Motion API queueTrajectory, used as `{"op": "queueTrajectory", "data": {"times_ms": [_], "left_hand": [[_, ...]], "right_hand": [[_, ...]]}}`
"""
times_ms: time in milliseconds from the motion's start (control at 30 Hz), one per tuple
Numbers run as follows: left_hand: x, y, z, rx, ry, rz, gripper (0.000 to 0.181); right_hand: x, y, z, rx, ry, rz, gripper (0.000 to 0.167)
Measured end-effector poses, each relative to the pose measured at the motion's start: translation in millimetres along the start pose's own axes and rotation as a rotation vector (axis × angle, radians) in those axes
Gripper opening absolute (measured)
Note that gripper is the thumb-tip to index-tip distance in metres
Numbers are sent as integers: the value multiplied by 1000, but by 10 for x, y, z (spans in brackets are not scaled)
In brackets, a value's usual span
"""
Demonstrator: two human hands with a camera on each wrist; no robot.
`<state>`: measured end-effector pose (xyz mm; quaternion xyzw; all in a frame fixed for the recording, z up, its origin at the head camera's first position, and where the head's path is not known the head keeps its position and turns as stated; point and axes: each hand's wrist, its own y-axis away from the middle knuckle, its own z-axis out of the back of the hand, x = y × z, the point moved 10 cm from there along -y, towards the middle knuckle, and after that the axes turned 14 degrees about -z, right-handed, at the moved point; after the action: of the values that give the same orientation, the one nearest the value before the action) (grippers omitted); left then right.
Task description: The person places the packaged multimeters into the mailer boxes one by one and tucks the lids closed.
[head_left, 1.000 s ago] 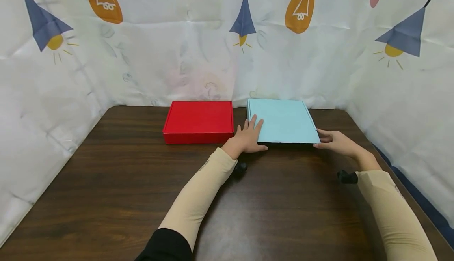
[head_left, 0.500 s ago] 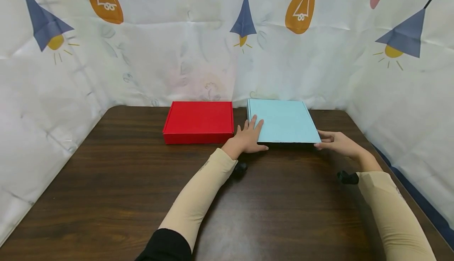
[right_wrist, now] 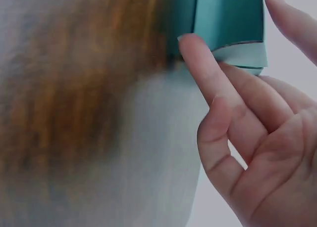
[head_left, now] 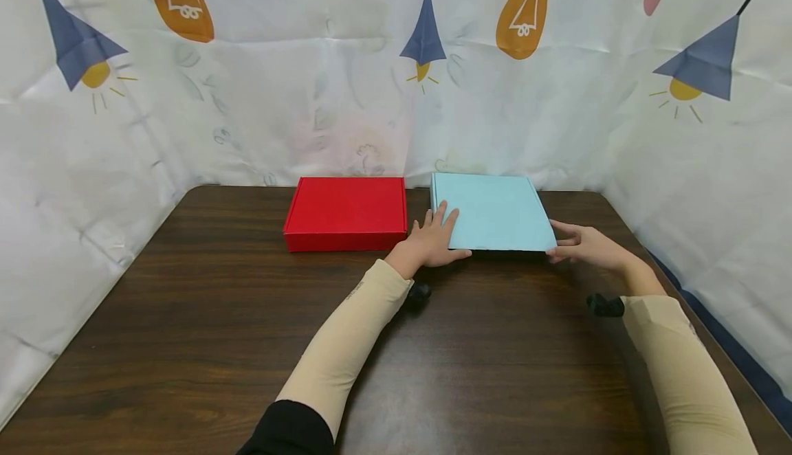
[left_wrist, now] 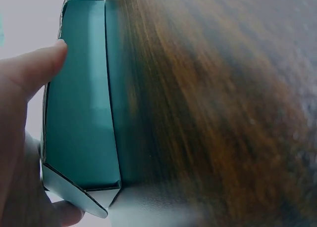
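A flat light blue cardboard box (head_left: 495, 211) lies at the back of the table, lid down. My left hand (head_left: 433, 242) rests on its left side with fingers spread, the thumb along the front edge. In the left wrist view that thumb (left_wrist: 47, 61) touches the upper edge of the box's front panel (left_wrist: 81, 98). At the front right corner, my right hand (head_left: 590, 245) touches the box with mostly straight fingers. Seen from the right wrist, one fingertip (right_wrist: 193, 44) lies against the teal front, and another finger is bent, holding nothing. The inside of the box is hidden.
A red box (head_left: 346, 207), also closed, stands just left of the blue one, close to my left wrist. Both sit on a dark wood table (head_left: 216, 338). A white printed cloth (head_left: 260, 97) hangs behind and along both sides. Dark wrist-worn pieces (head_left: 419, 293) show below the sleeves.
My right fingers have shifted slightly at the corner, the upper one a little higher. The left thumb reaches slightly farther right. Both boxes stay essentially where they were.
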<state>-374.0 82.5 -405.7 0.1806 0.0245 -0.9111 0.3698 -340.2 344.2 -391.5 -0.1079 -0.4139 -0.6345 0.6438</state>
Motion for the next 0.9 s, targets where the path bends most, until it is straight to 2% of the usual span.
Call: {"op": "queueTrajectory", "data": {"times_ms": [167,333,433,533,700,900], "left_hand": [[12,2,21,-4,-17,4,94],[10,2,63,-18,-49,11,92],[4,20,108,-59,-47,18,88],[28,81,167,-140,10,58,82],[86,273,266,-265,159,150,76],[57,409,297,-259,250,149,79]], "right_hand": [[17,-85,50,-37,41,10,91],[-23,-180,34,-43,0,-6,100],[-22,-186,11,-40,7,6,98],[-18,-173,-3,-36,18,15,94],[-12,-153,-10,-19,1,3,94],[-15,-140,4,-26,12,-13,96]]}}
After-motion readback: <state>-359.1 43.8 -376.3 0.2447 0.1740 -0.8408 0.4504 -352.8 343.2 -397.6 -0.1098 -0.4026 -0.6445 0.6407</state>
